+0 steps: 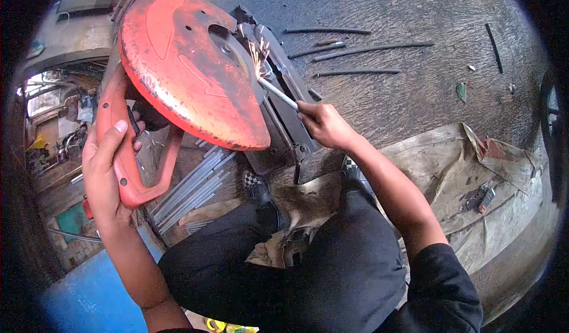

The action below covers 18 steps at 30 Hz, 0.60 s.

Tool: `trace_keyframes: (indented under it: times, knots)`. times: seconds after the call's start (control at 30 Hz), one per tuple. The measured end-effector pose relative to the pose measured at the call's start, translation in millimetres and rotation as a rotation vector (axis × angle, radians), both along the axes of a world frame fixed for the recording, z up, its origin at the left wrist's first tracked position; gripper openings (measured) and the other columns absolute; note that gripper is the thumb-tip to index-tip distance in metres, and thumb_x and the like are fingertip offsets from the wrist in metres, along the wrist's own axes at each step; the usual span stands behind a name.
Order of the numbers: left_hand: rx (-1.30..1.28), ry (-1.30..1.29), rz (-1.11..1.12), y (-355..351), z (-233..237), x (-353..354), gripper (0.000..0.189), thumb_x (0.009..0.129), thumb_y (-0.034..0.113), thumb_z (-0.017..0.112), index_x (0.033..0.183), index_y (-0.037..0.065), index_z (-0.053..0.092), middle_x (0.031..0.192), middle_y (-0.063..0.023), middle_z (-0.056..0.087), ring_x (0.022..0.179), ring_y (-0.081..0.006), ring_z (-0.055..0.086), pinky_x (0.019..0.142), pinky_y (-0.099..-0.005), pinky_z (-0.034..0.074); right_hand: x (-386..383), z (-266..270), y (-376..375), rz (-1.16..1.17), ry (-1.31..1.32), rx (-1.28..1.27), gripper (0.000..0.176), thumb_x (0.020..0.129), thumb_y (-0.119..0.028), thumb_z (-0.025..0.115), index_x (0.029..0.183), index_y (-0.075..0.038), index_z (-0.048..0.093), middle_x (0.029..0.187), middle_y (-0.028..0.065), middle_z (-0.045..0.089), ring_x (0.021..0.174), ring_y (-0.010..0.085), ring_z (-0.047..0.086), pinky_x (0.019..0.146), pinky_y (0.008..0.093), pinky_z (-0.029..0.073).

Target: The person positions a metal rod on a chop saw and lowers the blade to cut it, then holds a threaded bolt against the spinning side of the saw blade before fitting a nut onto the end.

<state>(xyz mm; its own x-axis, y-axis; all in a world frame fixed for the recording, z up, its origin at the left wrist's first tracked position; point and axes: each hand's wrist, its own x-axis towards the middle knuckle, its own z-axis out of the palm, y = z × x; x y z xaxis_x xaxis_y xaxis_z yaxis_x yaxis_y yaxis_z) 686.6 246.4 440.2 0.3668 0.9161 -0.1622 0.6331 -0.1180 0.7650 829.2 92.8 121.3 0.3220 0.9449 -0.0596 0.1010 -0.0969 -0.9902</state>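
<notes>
My left hand (109, 161) is wrapped round the red handle (122, 167) of a cut-off saw, the thumb lying along its top. The saw's worn red blade guard (184, 72) fills the upper left, above a dark metal base (287, 119). In my right hand (326, 124) is a thin grey metal rod (277, 93), gripped near its lower end. Its far end is at the edge of the saw's disc, where orange sparks (259, 54) fly up. The guard hides most of the disc.
Several dark rods (373, 49) lie on the worn floor beyond the saw. A bundle of grey metal rods (198, 182) is at its near left side. A stained cloth (438, 185) spreads to the right, with a small box (487, 199) on it. A blue sheet (98, 291) lies lower left.
</notes>
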Motion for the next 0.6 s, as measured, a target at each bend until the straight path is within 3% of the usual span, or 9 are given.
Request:
trace_keyframes:
  times: [0.03,0.1,0.13,0.2,0.23,0.3,0.6]
  knots:
    - [0.001,-0.002,0.016,-1,0,1,0.043,0.085,0.018,0.060,0.120,-0.003,0.049,0.102,-0.0105,0.061,0.085,-0.0117,0.058,0.071,-0.0236,0.046,0,2,0,0.000,0.000,0.000,0.022,0.086,-0.011,0.052,0.104,0.001,0.056,0.073,0.0289,0.054,0.075,0.0469,0.053,0.063,0.0469,0.043]
    - [0.009,-0.002,0.020,-3,0,1,0.043,0.085,0.018,0.060,0.120,-0.003,0.049,0.102,-0.0100,0.060,0.085,-0.0115,0.057,0.071,-0.0236,0.046,1,6,-1,0.007,-0.058,-0.011,0.030,0.088,-0.008,0.053,0.115,0.004,0.054,0.072,0.0266,0.051,0.061,0.0181,0.053,0.062,0.0360,0.046]
    - [0.015,-0.002,0.023,-4,-1,2,0.043,0.084,0.018,0.060,0.120,-0.003,0.049,0.102,-0.0095,0.060,0.084,-0.0114,0.057,0.072,-0.0236,0.046,-1,4,-1,0.008,-0.058,-0.011,0.030,0.088,-0.008,0.053,0.115,0.004,0.054,0.072,0.0266,0.051,0.061,0.0181,0.053,0.062,0.0360,0.046]
    - [0.015,0.000,0.030,-5,0,3,0.042,0.084,0.018,0.061,0.119,-0.003,0.049,0.101,-0.0089,0.060,0.084,-0.0113,0.057,0.073,-0.0236,0.046,-4,-5,1,-0.058,-0.131,0.115,0.031,0.086,-0.006,0.053,0.116,0.002,0.054,0.075,0.0264,0.054,0.066,0.0325,0.060,0.062,0.0376,0.046]
    - [0.016,0.003,0.035,-6,0,3,0.042,0.084,0.019,0.061,0.119,-0.002,0.050,0.101,-0.0083,0.060,0.085,-0.0112,0.057,0.073,-0.0237,0.046,-5,-9,2,-0.058,-0.132,0.115,0.031,0.086,-0.006,0.053,0.116,0.002,0.054,0.075,0.0264,0.054,0.066,0.0325,0.060,0.062,0.0376,0.046]
    - [0.010,0.005,0.023,-1,0,-2,0.043,0.084,0.019,0.061,0.119,-0.002,0.049,0.101,-0.0080,0.060,0.085,-0.0112,0.057,0.074,-0.0238,0.046,-7,-14,3,-0.116,-0.231,0.220,0.034,0.081,-0.003,0.051,0.114,0.001,0.055,0.073,0.0239,0.057,0.067,0.0416,0.058,0.059,0.0467,0.046]
    - [0.007,-0.001,0.028,-3,0,1,0.044,0.084,0.018,0.061,0.121,-0.002,0.049,0.101,-0.0080,0.061,0.085,-0.0112,0.057,0.074,-0.0231,0.045,-4,-5,-1,-0.079,-0.446,0.072,0.049,0.076,-0.004,0.052,0.125,-0.005,0.050,0.074,0.0174,0.056,0.065,0.0375,0.059,0.060,0.0463,0.049]
